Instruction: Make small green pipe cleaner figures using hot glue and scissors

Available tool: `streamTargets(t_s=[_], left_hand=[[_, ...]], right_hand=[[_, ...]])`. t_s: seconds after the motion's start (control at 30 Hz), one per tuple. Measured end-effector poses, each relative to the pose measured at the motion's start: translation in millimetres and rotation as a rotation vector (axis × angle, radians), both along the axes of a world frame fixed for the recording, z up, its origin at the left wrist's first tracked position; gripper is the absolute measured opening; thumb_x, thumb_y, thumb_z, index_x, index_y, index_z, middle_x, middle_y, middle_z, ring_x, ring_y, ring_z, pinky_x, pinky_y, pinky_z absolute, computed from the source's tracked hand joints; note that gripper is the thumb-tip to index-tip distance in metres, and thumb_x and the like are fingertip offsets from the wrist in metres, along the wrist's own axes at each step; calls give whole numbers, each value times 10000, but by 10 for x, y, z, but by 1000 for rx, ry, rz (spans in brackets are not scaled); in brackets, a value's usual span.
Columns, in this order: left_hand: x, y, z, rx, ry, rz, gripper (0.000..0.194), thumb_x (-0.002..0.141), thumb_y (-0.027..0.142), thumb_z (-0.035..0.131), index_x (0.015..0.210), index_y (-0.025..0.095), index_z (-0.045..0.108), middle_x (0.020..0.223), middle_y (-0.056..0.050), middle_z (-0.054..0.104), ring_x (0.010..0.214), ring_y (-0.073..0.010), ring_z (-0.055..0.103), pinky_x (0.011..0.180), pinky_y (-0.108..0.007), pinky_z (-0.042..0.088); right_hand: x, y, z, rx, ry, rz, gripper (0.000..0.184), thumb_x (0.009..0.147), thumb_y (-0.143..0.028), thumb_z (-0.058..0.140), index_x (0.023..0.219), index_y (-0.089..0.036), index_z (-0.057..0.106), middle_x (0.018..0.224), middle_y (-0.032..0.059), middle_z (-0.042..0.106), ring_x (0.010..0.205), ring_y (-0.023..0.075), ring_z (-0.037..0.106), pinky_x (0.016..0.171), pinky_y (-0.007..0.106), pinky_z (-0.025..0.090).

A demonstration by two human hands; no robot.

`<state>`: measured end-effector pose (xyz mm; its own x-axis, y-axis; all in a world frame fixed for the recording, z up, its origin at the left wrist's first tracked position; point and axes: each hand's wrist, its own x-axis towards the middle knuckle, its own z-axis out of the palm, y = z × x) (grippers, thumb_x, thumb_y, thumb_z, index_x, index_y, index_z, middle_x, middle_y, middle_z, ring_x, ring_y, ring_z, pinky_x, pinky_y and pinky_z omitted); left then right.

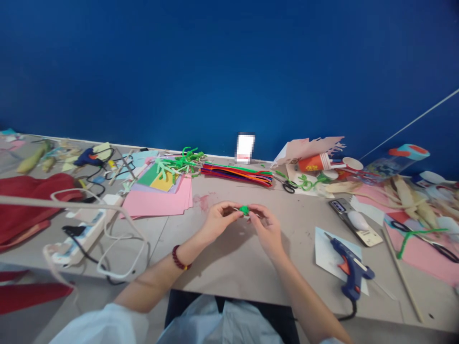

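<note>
hands [218,220] | pinch green pipe-cleaner knot [244,209], probably | red paper cup [310,163] on side

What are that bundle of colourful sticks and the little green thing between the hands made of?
The bundle looks like pipe cleaners: fuzzy, matte chenille, probably over wire, given the straight thin strands. The green twist between the left hand and right hand seems the same fuzzy stuff, bent tightly; its core is hidden.
</note>
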<state>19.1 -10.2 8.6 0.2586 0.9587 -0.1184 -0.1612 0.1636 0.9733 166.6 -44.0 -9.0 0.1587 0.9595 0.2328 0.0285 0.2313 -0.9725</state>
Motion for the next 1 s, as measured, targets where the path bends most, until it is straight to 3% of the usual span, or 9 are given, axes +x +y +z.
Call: streamTargets(t_s=[0.3, 1.0], left_hand=[[5, -21, -10, 144, 54, 8, 262, 644, 303, 729, 837, 145, 646, 826, -62, 686, 754, -151, 616, 706, -264, 480], [-14, -47, -24, 219, 100, -14, 213, 692, 302, 688, 837, 147, 673, 854, -76, 701, 777, -166, 638, 719, -274, 502]], right_hand=[[-10, 35, 29, -87, 137, -2, 171, 739, -336, 642, 823, -187, 643, 773, 28, 677, 556, 123, 612, 565, 283, 541], [8, 58, -52, -101, 223, 25, 102, 705, -292, 687, 728, -193, 677, 780, 24, 682, 640, 145, 643, 650, 316, 554]])
